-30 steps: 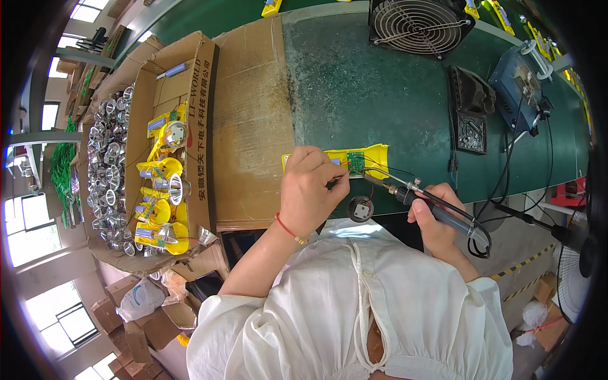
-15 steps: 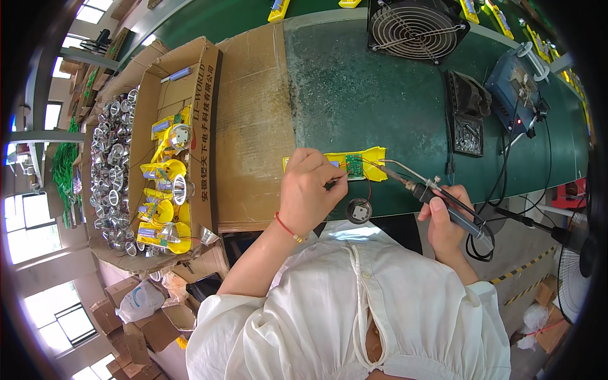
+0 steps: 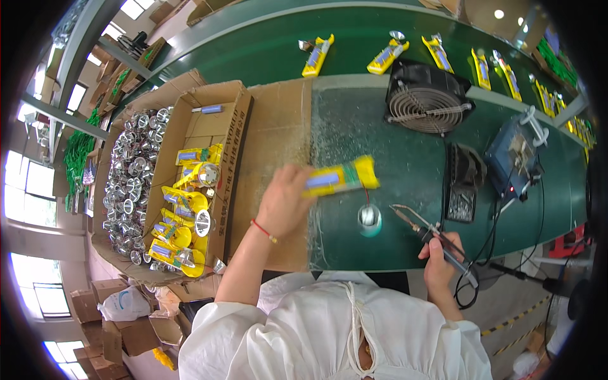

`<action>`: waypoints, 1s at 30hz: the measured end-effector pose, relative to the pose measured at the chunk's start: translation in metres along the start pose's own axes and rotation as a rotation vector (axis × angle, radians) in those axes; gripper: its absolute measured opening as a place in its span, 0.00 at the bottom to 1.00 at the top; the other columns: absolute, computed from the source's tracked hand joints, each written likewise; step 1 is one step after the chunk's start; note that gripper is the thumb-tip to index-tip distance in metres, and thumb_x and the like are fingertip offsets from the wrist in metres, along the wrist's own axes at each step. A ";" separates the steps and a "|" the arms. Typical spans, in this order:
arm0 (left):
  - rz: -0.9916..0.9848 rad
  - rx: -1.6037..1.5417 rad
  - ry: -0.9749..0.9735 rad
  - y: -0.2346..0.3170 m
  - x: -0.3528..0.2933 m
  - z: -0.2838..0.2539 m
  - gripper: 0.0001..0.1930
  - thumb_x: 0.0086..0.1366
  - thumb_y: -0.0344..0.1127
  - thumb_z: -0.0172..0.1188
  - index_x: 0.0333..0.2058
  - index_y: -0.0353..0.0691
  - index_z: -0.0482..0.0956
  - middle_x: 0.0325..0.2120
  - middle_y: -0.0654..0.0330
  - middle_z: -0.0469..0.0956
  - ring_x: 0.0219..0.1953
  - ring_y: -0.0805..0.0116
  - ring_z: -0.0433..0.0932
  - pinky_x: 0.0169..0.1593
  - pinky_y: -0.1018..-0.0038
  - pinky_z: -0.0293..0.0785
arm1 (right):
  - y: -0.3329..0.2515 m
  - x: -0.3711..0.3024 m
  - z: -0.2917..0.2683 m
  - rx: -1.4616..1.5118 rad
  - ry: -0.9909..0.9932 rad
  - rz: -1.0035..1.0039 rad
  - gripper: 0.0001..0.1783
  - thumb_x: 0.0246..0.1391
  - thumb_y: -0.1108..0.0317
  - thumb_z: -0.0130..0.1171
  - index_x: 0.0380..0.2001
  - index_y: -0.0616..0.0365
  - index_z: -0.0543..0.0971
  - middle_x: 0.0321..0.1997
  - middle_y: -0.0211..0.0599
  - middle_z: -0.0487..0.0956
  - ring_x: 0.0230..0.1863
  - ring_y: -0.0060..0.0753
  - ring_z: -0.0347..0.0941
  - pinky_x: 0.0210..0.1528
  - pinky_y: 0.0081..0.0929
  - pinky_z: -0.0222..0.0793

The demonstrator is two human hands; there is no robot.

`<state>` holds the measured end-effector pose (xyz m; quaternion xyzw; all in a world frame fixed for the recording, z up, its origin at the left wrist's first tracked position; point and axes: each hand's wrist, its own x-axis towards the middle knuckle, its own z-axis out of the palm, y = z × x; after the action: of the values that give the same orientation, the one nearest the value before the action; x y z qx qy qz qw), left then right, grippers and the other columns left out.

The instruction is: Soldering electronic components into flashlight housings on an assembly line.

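My left hand [image 3: 285, 199] is closed on the left end of a yellow plastic housing [image 3: 363, 172], slightly blurred, above the bench. A blue cylindrical cell [image 3: 322, 181] lies in the housing, with a small circuit board beside it. From its right part a red wire runs down to a round, shiny lamp cup [image 3: 368, 218]. My right hand [image 3: 441, 256] grips a soldering iron [image 3: 447, 253] by its dark handle. The iron's tip, with a thin metal tube beside it, points up and left, apart from the housing and the cup.
At left, a cardboard box [image 3: 237, 136] holds several yellow housings beside many silver reflectors [image 3: 134, 188]. A black fan [image 3: 427, 107] stands at the back. A blue soldering station [image 3: 506, 155] with cables and a black tray [image 3: 462, 204] are at right. Several yellow housings [image 3: 318, 56] lie on the far green belt.
My left hand has lifted the housing and shifted left, bringing the wired lamp cup along. The iron's tip has come away from the circuit board. The view has tilted, showing more of the far belt.
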<state>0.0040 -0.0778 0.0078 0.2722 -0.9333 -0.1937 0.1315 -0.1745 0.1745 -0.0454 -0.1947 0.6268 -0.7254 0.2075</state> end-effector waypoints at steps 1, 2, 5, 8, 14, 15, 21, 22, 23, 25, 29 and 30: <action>-0.073 0.026 0.110 -0.012 0.012 0.000 0.23 0.49 0.30 0.61 0.45 0.36 0.68 0.37 0.50 0.67 0.41 0.51 0.67 0.46 0.64 0.66 | 0.001 0.002 0.001 -0.013 -0.017 -0.032 0.08 0.50 0.71 0.54 0.28 0.63 0.68 0.17 0.34 0.70 0.15 0.21 0.67 0.18 0.17 0.64; -0.128 0.020 0.266 -0.025 0.028 0.004 0.23 0.50 0.30 0.60 0.46 0.36 0.67 0.37 0.50 0.67 0.41 0.50 0.66 0.46 0.63 0.65 | 0.004 0.004 0.003 -0.018 -0.044 -0.060 0.08 0.50 0.71 0.54 0.29 0.63 0.68 0.17 0.34 0.69 0.15 0.21 0.67 0.18 0.18 0.64; -0.401 0.050 0.655 -0.059 0.110 0.026 0.23 0.51 0.34 0.60 0.45 0.36 0.66 0.37 0.48 0.67 0.42 0.50 0.66 0.46 0.62 0.65 | 0.016 0.005 0.003 -0.047 0.011 -0.105 0.10 0.50 0.69 0.56 0.30 0.63 0.68 0.17 0.34 0.69 0.14 0.23 0.66 0.18 0.18 0.64; -0.605 0.014 0.771 -0.074 0.178 0.018 0.24 0.51 0.37 0.60 0.45 0.35 0.64 0.40 0.50 0.66 0.44 0.52 0.66 0.46 0.62 0.65 | 0.022 0.005 0.004 -0.119 0.009 -0.093 0.13 0.49 0.66 0.57 0.30 0.63 0.67 0.18 0.35 0.69 0.14 0.24 0.66 0.18 0.19 0.64; -0.896 0.258 0.374 -0.120 0.240 0.031 0.27 0.61 0.36 0.46 0.58 0.39 0.52 0.46 0.56 0.65 0.50 0.59 0.63 0.54 0.60 0.56 | 0.024 0.000 0.005 -0.197 0.053 -0.050 0.14 0.50 0.64 0.56 0.30 0.63 0.66 0.19 0.35 0.67 0.15 0.24 0.65 0.19 0.20 0.65; -0.927 0.221 0.339 -0.123 0.238 0.035 0.27 0.61 0.35 0.43 0.59 0.39 0.51 0.47 0.56 0.65 0.51 0.59 0.63 0.55 0.58 0.54 | 0.022 0.000 0.006 -0.221 0.043 -0.042 0.13 0.50 0.64 0.55 0.30 0.62 0.66 0.18 0.35 0.67 0.16 0.23 0.65 0.19 0.19 0.65; -0.573 0.193 0.122 -0.095 0.215 -0.032 0.30 0.50 0.42 0.58 0.53 0.45 0.64 0.51 0.51 0.62 0.55 0.53 0.60 0.55 0.55 0.57 | 0.016 0.008 0.011 -0.246 0.047 -0.071 0.10 0.50 0.66 0.53 0.29 0.62 0.66 0.15 0.35 0.68 0.15 0.23 0.64 0.19 0.18 0.63; -0.446 0.242 -0.027 -0.086 0.212 -0.060 0.28 0.50 0.41 0.57 0.52 0.48 0.66 0.50 0.52 0.64 0.54 0.54 0.63 0.54 0.57 0.59 | 0.015 0.009 0.013 -0.247 0.065 -0.076 0.10 0.50 0.67 0.52 0.29 0.63 0.66 0.16 0.34 0.68 0.16 0.22 0.64 0.19 0.18 0.63; -0.317 0.286 -0.181 -0.081 0.208 -0.085 0.26 0.50 0.41 0.56 0.51 0.50 0.69 0.49 0.52 0.67 0.52 0.55 0.66 0.53 0.59 0.62 | 0.017 0.010 0.013 -0.216 0.056 -0.085 0.10 0.50 0.67 0.52 0.29 0.63 0.67 0.17 0.34 0.68 0.16 0.22 0.64 0.19 0.17 0.63; -0.036 0.403 -0.338 -0.073 0.178 -0.136 0.26 0.50 0.37 0.55 0.51 0.49 0.69 0.44 0.55 0.74 0.47 0.57 0.72 0.50 0.67 0.68 | 0.024 0.011 0.008 -0.152 0.039 -0.123 0.10 0.50 0.68 0.52 0.29 0.64 0.68 0.18 0.34 0.68 0.16 0.22 0.64 0.19 0.17 0.63; -0.125 0.525 -0.649 -0.099 0.081 -0.207 0.35 0.39 0.27 0.63 0.52 0.43 0.67 0.42 0.53 0.74 0.45 0.57 0.73 0.48 0.66 0.70 | 0.024 0.011 0.009 -0.146 0.032 -0.155 0.09 0.51 0.68 0.52 0.29 0.64 0.68 0.18 0.34 0.67 0.17 0.21 0.64 0.19 0.17 0.63; -0.201 0.564 -0.669 -0.103 0.048 -0.212 0.40 0.35 0.29 0.66 0.53 0.43 0.65 0.46 0.51 0.71 0.49 0.54 0.70 0.51 0.66 0.67 | 0.023 0.011 0.009 -0.142 0.042 -0.160 0.09 0.51 0.68 0.52 0.29 0.64 0.68 0.18 0.34 0.67 0.17 0.21 0.64 0.19 0.17 0.63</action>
<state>0.0868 -0.2461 0.1587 0.3091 -0.9098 -0.0210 -0.2761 -0.1774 0.1585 -0.0671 -0.2429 0.6632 -0.6974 0.1216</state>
